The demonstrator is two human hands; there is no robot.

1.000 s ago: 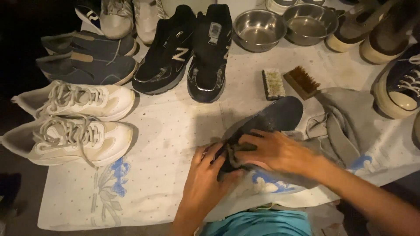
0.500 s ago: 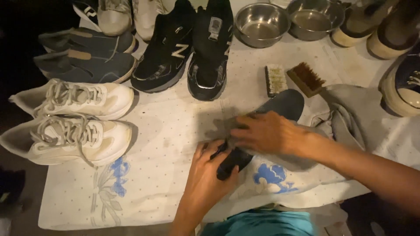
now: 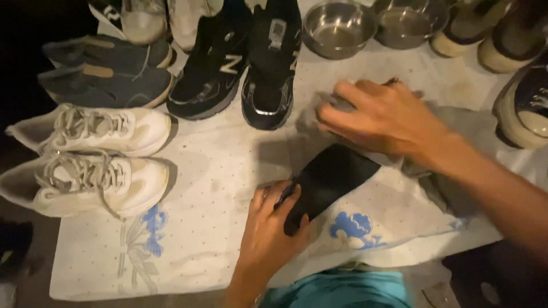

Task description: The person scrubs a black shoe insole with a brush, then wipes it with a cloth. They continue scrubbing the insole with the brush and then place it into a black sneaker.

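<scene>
My left hand (image 3: pixel 268 234) grips the near end of a dark insole (image 3: pixel 334 174), which lies slanted on the white dotted mat (image 3: pixel 217 171) with blue flower prints. My right hand (image 3: pixel 382 117) is farther back, fingers bent down over a blurred grey brush (image 3: pixel 334 104). A brown tip of a second brush (image 3: pixel 394 81) shows behind the knuckles. The hand hides most of both brushes, and whether it grips one is unclear. A grey cloth (image 3: pixel 451 188) lies bunched under my right forearm.
Two white sneakers (image 3: pixel 97 128) sit at the left, dark blue shoes (image 3: pixel 103 74) behind them, and two black sneakers (image 3: pixel 271 63) at the back middle. Two steel bowls (image 3: pixel 337 28) stand at the back. More shoes (image 3: pixel 525 102) line the right edge.
My right hand has left the insole and moved back and up onto the brushes. My left hand stays on the insole's near end.
</scene>
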